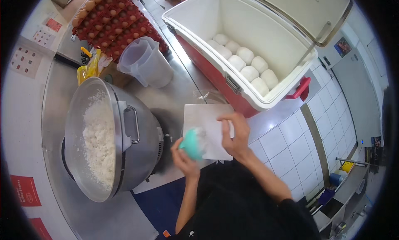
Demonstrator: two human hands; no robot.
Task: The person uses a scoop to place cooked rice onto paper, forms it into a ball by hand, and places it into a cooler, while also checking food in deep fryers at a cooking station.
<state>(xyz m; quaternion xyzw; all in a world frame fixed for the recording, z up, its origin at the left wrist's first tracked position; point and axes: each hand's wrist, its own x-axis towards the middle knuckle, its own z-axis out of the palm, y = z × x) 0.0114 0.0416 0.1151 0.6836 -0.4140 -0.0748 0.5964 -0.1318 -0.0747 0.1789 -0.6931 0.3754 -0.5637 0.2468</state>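
My left hand (186,160) grips a small turquoise bowl (190,145), tilted over a stack of white paper sheets (207,115). Blurred white matter shows at the bowl's right side; I cannot tell whether it is rice or paper. Over the right part of the sheets is my right hand (237,135), its thumb and index finger apart, with nothing visible between them. To the left stands a large metal rice cooker (140,155) with cooked white rice (99,143) in its wide pot. Rounded white bundles (249,73) lie inside the open red-and-white cooler box (212,74).
A translucent plastic jug (156,65) stands behind the cooker, beside stacked red egg trays (118,24) with eggs. Yellow packaging (90,68) lies near the jug. The cooler's raised lid (302,12) leans away at the upper right. Beyond the steel counter (174,99) is white floor tile (283,137).
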